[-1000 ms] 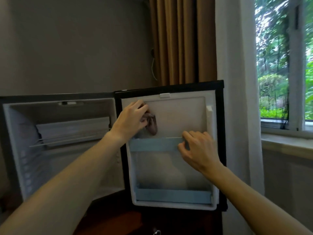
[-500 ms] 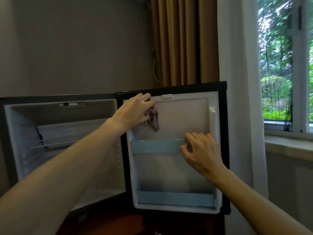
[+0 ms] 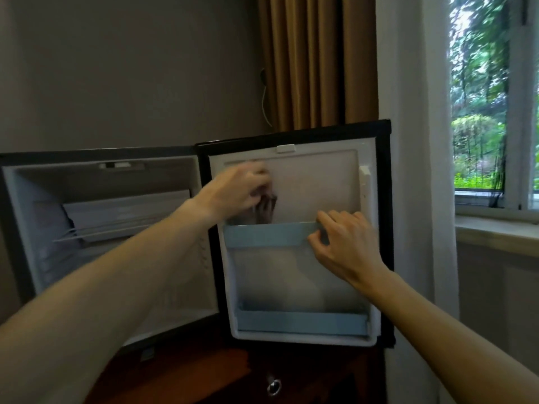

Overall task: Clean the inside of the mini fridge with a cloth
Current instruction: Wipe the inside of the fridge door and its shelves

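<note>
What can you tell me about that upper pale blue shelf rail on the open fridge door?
The upper blue rail is a pale, smooth, plastic-looking strip running level across the white inner door panel, about midway up. The right hand grips its right end, fingers curled over the top edge. Just above its left part, the left hand holds a dark cloth. A matching rail sits lower.

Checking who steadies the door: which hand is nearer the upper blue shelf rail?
Right hand grips the upper blue shelf rail; left hand is above it, holding the cloth.
</note>
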